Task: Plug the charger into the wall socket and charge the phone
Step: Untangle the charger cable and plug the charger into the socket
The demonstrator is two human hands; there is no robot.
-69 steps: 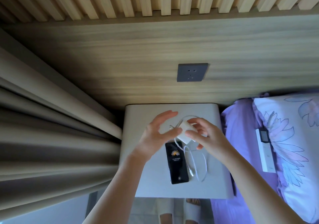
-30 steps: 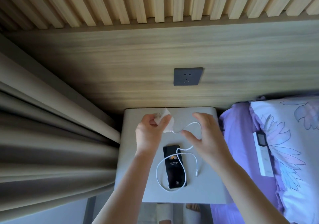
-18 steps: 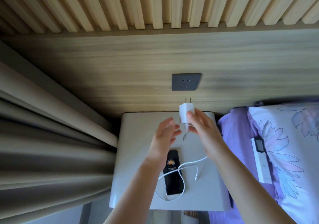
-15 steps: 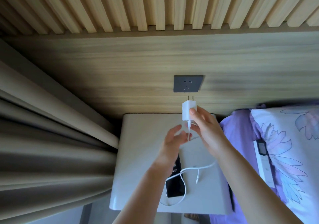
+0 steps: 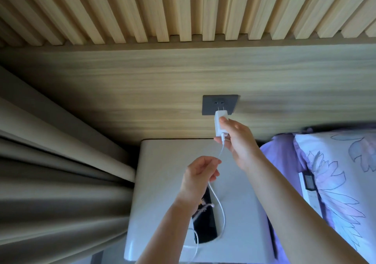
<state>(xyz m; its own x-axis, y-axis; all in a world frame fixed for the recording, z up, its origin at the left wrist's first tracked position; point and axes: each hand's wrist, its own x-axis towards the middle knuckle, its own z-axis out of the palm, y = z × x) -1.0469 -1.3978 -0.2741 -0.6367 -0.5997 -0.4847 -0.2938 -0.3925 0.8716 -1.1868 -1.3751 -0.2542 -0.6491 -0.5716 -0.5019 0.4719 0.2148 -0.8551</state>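
Head view: the right hand (image 5: 237, 141) reaches up to the wood-panelled wall, its fingers (image 5: 224, 120) closed around the white charger (image 5: 219, 124). The charger's two metal prongs point up at the slots of the dark grey wall socket (image 5: 219, 104) and sit right at them; whether they are already partly in cannot be told. A thin white cable (image 5: 220, 210) leaves the bottom of the charger, runs down into the left hand (image 5: 200, 175), whose fingers (image 5: 212, 165) are pinched narrowly on it, then loops on down over the pale bench (image 5: 162, 182) below the socket and trails off its front edge. The phone (image 5: 205, 221) lies flat on the bench, screen up and lit, partly hidden behind the left wrist; the cable loop crosses beside it. To the left hang beige curtains (image 5: 61, 182). To the right lies a bed with a purple sheet (image 5: 278, 153) and a flowered pillow (image 5: 341, 172)
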